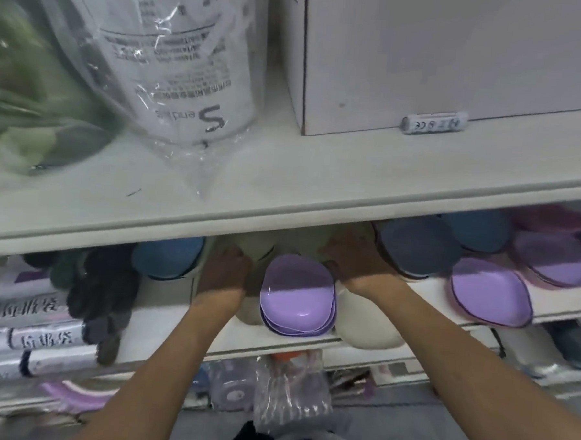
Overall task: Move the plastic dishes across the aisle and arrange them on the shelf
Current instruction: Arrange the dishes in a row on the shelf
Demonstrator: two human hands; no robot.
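On the far left of the middle white shelf [162,327] lie rolled white packs with dark print [25,310], with dark gloves [100,290] hanging beside them. Just right, under the upper shelf board, a blue round plastic dish [167,257] sits in shadow. The left hand [226,270] reaches in next to it, fingers laid on pale green plastic dishes [257,248]; whether they curl round a rim, I cannot tell. Between the two hands, a stack of lilac oval plastic dishes [297,294] rests at the shelf's near edge, beside cream plastic dishes [367,328]. The right hand [357,260] lies spread and flat, fingers extended toward the same green stack. Further right: dark blue dishes [418,250], then a lilac oval dish [490,291] tilted toward the near edge. Above, a wrapped white cylindrical container [176,65] on the left, a white cardboard box [459,57] on the right.
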